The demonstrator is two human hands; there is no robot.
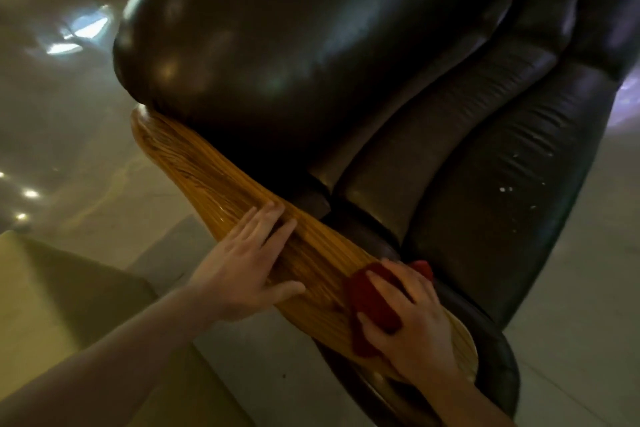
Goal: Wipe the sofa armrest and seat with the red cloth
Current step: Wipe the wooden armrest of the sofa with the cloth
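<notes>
A dark leather sofa (311, 55) fills the upper and right part of the view. Its wooden armrest (207, 177) runs diagonally from middle left to lower right, and its seat cushion (502, 211) lies on the right. My right hand (408, 319) presses the red cloth (367, 302) flat on the near end of the armrest, with the cloth bunched under the palm and fingers. Farther up the wood, my left hand (249, 263) lies flat with fingers spread and holds nothing.
A glossy pale tiled floor (62, 135) with light reflections surrounds the sofa. A yellowish block-shaped object (62, 291) stands at the lower left under my left forearm. A few white specks dot the seat cushion.
</notes>
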